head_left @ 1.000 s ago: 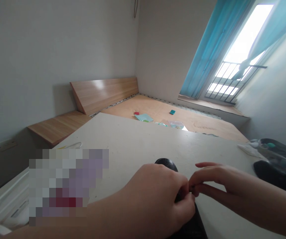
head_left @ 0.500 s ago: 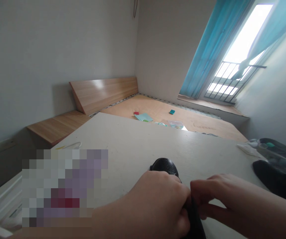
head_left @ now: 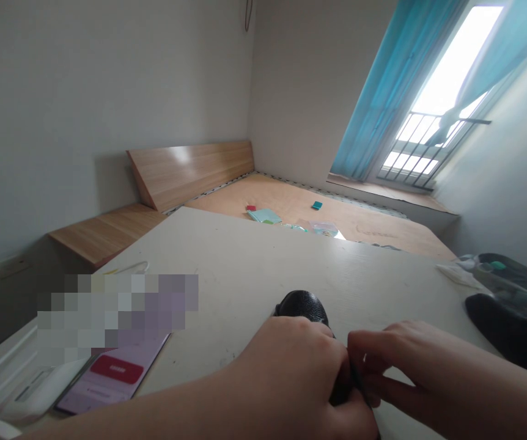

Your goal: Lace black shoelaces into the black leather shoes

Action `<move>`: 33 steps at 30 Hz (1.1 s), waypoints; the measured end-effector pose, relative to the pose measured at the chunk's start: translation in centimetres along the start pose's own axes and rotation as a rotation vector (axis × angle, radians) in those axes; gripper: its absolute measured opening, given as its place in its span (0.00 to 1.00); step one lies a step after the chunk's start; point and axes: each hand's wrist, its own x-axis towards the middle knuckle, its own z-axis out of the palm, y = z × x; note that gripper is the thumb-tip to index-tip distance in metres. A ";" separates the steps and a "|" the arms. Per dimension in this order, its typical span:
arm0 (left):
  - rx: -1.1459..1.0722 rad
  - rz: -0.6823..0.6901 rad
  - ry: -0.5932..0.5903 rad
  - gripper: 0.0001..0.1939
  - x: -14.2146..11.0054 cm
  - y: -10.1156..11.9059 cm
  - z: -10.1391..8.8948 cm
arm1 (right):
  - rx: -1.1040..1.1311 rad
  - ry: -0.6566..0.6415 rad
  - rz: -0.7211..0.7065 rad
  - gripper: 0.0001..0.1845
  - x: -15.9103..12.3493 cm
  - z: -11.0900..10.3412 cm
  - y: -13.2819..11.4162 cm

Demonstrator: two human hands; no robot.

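Note:
A black leather shoe [head_left: 301, 305] lies on the white table in front of me, its rounded end pointing away. My left hand [head_left: 307, 373] is wrapped over its middle and hides much of it. From the right side, my right hand [head_left: 394, 360] pinches at the shoe's edge, close against my left fingers. Exactly what the right fingertips grip is partly hidden. Farther right lies a second black item [head_left: 504, 330], shaped like another shoe and cut off by the frame.
A phone [head_left: 112, 373] with a lit screen, partly pixelated, lies left on the table [head_left: 227, 269] beside a white object [head_left: 43, 391]. Clear plastic bags [head_left: 515, 281] sit at the right edge. Beyond stands a bed base [head_left: 373, 226] with small packets.
My left thumb and lower fingers have shifted down and right across the shoe, covering more of its near part. My right hand has edged slightly left.

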 end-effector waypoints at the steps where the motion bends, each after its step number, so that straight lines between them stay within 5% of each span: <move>1: -0.024 -0.024 -0.005 0.14 0.0 0.1 0.0 | -0.002 -0.011 0.003 0.09 0.0 -0.1 -0.1; 5: -0.092 -0.085 -0.048 0.18 0.0 0.3 -0.4 | -0.012 -0.021 -0.016 0.09 0.2 0.0 -0.2; 11: -0.109 -0.090 -0.143 0.08 -0.4 0.1 -1.6 | -0.016 0.003 -0.025 0.11 0.2 0.0 0.0; 22: -0.172 -0.123 -0.209 0.10 -0.3 -0.2 -2.0 | 0.000 0.080 -0.038 0.08 0.0 -0.2 -0.3; 33: -0.251 -0.097 -0.159 0.06 -0.5 -0.3 -1.5 | -0.020 0.056 -0.022 0.09 -0.2 0.3 -0.4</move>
